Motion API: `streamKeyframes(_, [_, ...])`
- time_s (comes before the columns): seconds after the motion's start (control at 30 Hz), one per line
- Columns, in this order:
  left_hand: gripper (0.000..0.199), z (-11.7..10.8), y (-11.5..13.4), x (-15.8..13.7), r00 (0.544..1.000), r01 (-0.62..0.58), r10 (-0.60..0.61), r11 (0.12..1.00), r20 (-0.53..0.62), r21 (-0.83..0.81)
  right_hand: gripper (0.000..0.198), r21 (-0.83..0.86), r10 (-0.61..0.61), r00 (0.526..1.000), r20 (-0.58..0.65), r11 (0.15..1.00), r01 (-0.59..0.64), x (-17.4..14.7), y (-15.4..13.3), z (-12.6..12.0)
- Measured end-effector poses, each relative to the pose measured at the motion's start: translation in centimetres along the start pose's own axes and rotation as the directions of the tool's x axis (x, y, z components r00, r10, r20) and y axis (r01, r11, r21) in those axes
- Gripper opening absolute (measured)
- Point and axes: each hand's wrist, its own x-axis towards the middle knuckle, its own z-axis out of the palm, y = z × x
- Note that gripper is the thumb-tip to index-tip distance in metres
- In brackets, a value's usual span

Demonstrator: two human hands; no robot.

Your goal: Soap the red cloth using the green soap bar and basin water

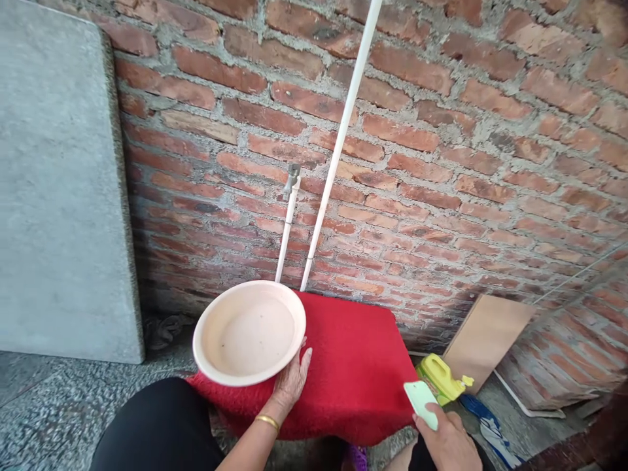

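A cream round basin (252, 327) sits at the left end of a red cloth (358, 356), which covers a low surface. My left hand (293, 376), with a gold bangle at its wrist, holds the basin by its near right side. Some of its fingers are hidden against the outer wall, and the thumb side shows. Inside the basin are a few tiny dark specks. At the cloth's right end, my right hand (449, 438) grips a pale green flat oblong object (420, 400) with rounded corners; its underside is hidden, so I cannot tell its kind.
A yellow jug (440, 379) stands right of the cloth, near blue-and-white slippers (493, 435). A brown board (485, 340) leans on the brick wall (417, 163). Behind the basin rise a tap (291, 182) and a white pipe (341, 140). A grey slab (63, 190) stands left.
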Motion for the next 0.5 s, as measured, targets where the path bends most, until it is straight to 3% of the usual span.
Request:
streamKeyframes(0.13, [0.047, -0.4, 0.5, 0.0, 0.999, 0.037, -0.037, 0.999, 0.04, -0.002, 0.034, 0.123, -0.158, 0.98, 0.124, 0.982, 0.142, 0.3, -9.0, 2.2])
streamKeyframes(0.23, [0.048, -0.7, 0.8, -0.2, 0.996, 0.06, -0.059, 0.998, 0.06, -0.014, 0.026, 0.193, -0.341, 0.926, 0.163, 0.931, 0.309, -0.6, -16.3, 4.7])
streamKeyframes(0.3, [0.049, -0.9, 0.9, -0.3, 0.995, 0.075, -0.074, 0.997, 0.074, -0.008, 0.028, 0.215, -0.419, 0.891, 0.176, 0.9, 0.38, -0.9, -19.0, 5.9])
streamKeyframes(0.4, [0.049, -0.7, 0.9, -0.5, 0.992, 0.086, -0.089, 0.995, 0.086, 0.039, 0.028, 0.24, -0.415, 0.889, 0.195, 0.899, 0.367, 0.0, -18.3, 6.5])
streamKeyframes(0.5, [0.048, -0.3, 0.8, -0.9, 0.997, 0.058, -0.063, 0.992, 0.034, 0.115, 0.03, 0.171, -0.212, 0.956, 0.204, 0.969, 0.179, 2.2, -13.8, 6.1])
